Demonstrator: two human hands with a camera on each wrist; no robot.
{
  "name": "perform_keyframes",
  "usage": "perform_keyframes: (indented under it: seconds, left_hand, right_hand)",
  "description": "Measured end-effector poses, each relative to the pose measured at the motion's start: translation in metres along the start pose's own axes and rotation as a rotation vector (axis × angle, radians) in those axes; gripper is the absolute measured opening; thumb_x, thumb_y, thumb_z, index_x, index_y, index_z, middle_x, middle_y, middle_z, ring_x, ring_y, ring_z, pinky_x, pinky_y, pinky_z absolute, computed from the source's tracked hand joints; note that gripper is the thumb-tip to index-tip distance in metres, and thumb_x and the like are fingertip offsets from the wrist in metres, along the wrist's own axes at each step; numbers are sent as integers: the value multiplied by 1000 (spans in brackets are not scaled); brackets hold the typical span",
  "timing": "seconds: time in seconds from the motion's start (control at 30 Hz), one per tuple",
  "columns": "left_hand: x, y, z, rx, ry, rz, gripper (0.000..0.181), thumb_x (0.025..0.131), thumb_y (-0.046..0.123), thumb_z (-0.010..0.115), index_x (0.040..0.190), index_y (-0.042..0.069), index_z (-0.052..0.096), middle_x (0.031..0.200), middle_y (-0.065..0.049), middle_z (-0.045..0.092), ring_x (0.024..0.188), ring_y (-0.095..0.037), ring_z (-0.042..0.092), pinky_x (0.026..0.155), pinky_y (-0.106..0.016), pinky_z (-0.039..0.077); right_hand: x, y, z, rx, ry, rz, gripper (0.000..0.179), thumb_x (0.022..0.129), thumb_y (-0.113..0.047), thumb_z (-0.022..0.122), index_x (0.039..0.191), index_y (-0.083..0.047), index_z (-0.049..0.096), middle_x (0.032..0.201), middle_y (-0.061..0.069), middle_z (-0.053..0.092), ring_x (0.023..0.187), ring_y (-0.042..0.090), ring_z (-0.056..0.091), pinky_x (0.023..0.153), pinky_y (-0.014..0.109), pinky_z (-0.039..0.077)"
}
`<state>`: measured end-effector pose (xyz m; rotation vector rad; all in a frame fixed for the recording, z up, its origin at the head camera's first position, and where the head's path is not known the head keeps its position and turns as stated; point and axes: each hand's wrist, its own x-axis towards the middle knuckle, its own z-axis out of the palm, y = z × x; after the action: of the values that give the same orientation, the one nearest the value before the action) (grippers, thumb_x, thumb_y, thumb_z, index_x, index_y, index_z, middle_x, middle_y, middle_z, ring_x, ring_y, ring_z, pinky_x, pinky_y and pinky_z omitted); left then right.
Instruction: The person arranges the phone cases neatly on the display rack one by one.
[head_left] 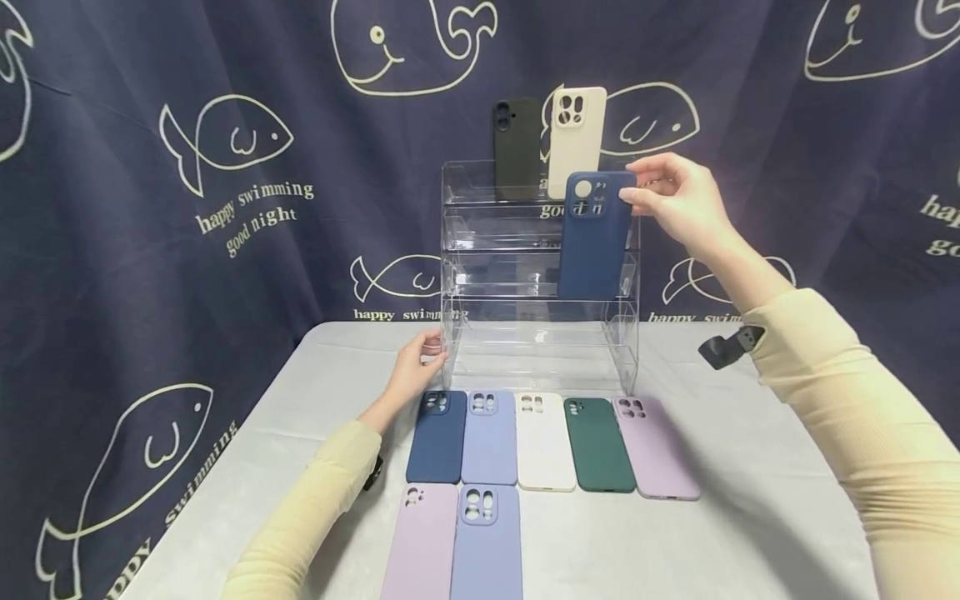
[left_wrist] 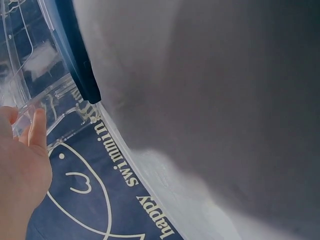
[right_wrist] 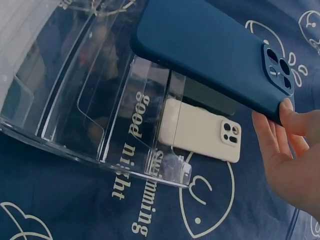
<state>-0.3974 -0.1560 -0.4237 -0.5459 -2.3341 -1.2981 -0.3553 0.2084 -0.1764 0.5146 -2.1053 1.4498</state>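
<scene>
The right hand (head_left: 678,200) pinches the top corner of a dark blue phone case (head_left: 595,237), thumb and fingertips (right_wrist: 295,117) closed on the edge beside the camera cut-out, and holds it upright against the right side of a clear plastic display stand (head_left: 540,275), its lower end at about the middle tier. The left hand (head_left: 416,367) rests at the stand's lower left corner, at about eight o'clock from the blue case, fingers loosely curved against the clear side wall as if to steady it. On the top tier, at about eleven o'clock from the held case, a black case (head_left: 516,148) and a cream case (head_left: 576,140) stand leaning back. On the grey table (head_left: 750,517) in front of the stand, at six o'clock, lie seven more cases (head_left: 540,446) in two rows, camera holes up. The blue case looks light and soft, with a matte rubbery skin that should give good friction, so a light pinch is likely enough; being an empty shell, it would probably flex if squeezed across its middle, so the firmer rim by the camera block seems the best place to grip. The stand looks light and slick and could shift if pushed.
</scene>
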Motion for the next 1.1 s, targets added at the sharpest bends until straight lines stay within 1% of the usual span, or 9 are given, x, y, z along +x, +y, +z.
perform_keyframes:
  seconds: [0.13,0.27,0.37,0.47,0.5,0.6,0.77,0.93,1.1]
  left_hand:
    - [2,-1,-1,-1,8,5,39,85,4,66,121,-3,54,107,-21,65,96,-33,64,78,-38,59]
    - [3,0,-2,-1,5,-1,39,85,4,66,122,-2,54,109,-21,64,96,-33,64,78,-37,59]
    - [2,1,-2,4,-1,-5,40,85,5,66,122,-2,53,111,-21,64,96,-33,64,79,-37,59]
    - [1,2,-3,14,2,-10,39,85,4,65,122,-2,53,112,-21,63,96,-33,64,79,-38,59]
    - [1,2,-4,16,2,-12,39,85,4,65,122,-2,53,112,-21,63,96,-33,64,79,-38,59]
    - [-1,2,-4,12,1,-16,39,85,2,65,121,-3,53,113,-21,62,96,-33,64,79,-38,59]
    - [-2,2,-2,0,-4,-16,39,84,1,65,121,-3,53,111,-22,63,95,-34,64,78,-36,59]
    - [-1,1,0,0,-3,-21,39,85,2,65,122,-3,53,112,-21,63,96,-32,64,79,-35,59]
    - [-2,1,1,-14,-7,-29,40,85,2,64,122,-3,52,115,-21,62,97,-33,64,80,-36,59]
  right_hand:
    - [12,0,1,29,45,-13,27,81,-1,69,108,-5,63,80,-7,58,65,-2,62,62,10,55]
    - [23,1,3,70,86,-22,25,80,1,69,103,-8,64,79,-7,59,66,-2,62,63,10,55]
    - [31,3,6,75,115,-32,25,80,2,69,102,-8,65,78,-8,59,66,-2,62,62,9,55]
    - [39,6,8,47,141,-36,27,80,1,69,105,-7,65,79,-10,58,66,-3,61,61,8,54]
    - [42,6,9,35,149,-32,27,80,0,69,106,-7,64,80,-10,58,66,-4,60,61,7,53]
    - [50,9,9,45,174,-3,28,80,0,68,108,-6,64,80,-10,57,67,-3,60,60,7,53]
    - [63,13,9,86,220,45,27,81,2,67,105,-9,63,79,-10,58,68,-1,59,61,7,53]
    - [74,20,10,58,256,64,26,82,0,66,105,-10,63,78,-11,56,68,-2,58,62,7,52]
    - [80,32,15,46,292,69,26,82,0,67,105,-10,63,77,-13,57,68,-2,58,63,8,52]
